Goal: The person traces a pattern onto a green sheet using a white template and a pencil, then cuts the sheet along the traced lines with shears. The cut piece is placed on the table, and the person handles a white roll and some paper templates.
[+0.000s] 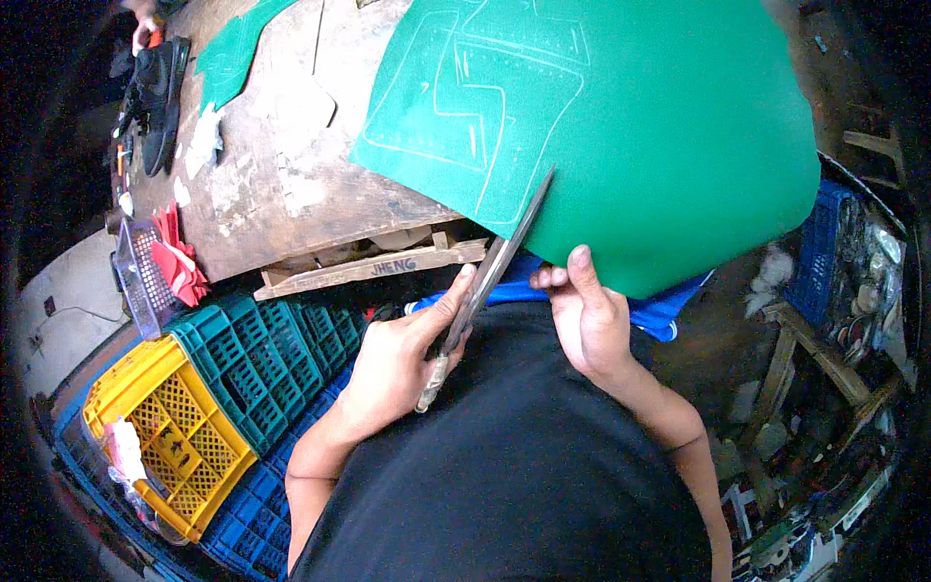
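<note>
My left hand (393,373) is closed around the handle end of long metal scissors (504,247), its index finger stretched along them. Their blades reach the near edge of a large green sheet (679,136), one blade lying over its top face beside white-drawn outlines. Pattern shapes with dotted lines cover the sheet's left part. To the right of the blades, my right hand (593,325) grips the sheet's near edge, with the thumb on top and the fingers curled. The sheet hangs past the front of the workbench.
On the worn wooden workbench (262,165) lie a cut green piece (233,58) and a dark shoe (160,102). Another person's hand (145,24) shows at the far left. A purple basket (145,276), red scraps (176,257), teal crates (257,364) and a yellow crate (175,427) stand left.
</note>
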`<state>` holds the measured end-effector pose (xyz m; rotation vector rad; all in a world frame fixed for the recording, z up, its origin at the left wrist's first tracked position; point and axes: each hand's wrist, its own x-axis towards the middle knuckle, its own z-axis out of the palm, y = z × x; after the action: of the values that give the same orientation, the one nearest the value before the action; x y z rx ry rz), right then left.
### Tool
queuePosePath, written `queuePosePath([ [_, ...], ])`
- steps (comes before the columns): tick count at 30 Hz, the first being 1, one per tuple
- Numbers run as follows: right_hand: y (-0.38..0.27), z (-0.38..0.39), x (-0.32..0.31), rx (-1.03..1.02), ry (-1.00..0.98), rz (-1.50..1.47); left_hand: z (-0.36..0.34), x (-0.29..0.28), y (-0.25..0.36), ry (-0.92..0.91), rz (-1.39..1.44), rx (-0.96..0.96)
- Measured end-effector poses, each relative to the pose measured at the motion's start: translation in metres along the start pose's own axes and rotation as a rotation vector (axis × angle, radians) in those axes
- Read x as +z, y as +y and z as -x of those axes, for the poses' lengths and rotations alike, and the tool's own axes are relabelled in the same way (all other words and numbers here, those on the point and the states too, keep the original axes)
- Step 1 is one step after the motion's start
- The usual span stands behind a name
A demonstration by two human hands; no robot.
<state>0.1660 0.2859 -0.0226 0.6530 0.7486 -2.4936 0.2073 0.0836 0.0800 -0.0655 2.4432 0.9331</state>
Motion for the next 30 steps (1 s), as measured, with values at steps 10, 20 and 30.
queuePosePath([
  [10,0.001,0.023,-0.016,-0.169,0.09,0.536,-0.014,0.034,-0.008,0.093,0.108,0.088],
  [20,-0.003,0.031,-0.018,-0.216,0.067,0.703,-0.008,0.028,-0.011,-0.004,0.163,0.044],
  [30,-0.012,0.034,-0.014,-0.462,-0.07,1.002,-0.023,0.04,-0.011,0.142,0.133,0.153],
])
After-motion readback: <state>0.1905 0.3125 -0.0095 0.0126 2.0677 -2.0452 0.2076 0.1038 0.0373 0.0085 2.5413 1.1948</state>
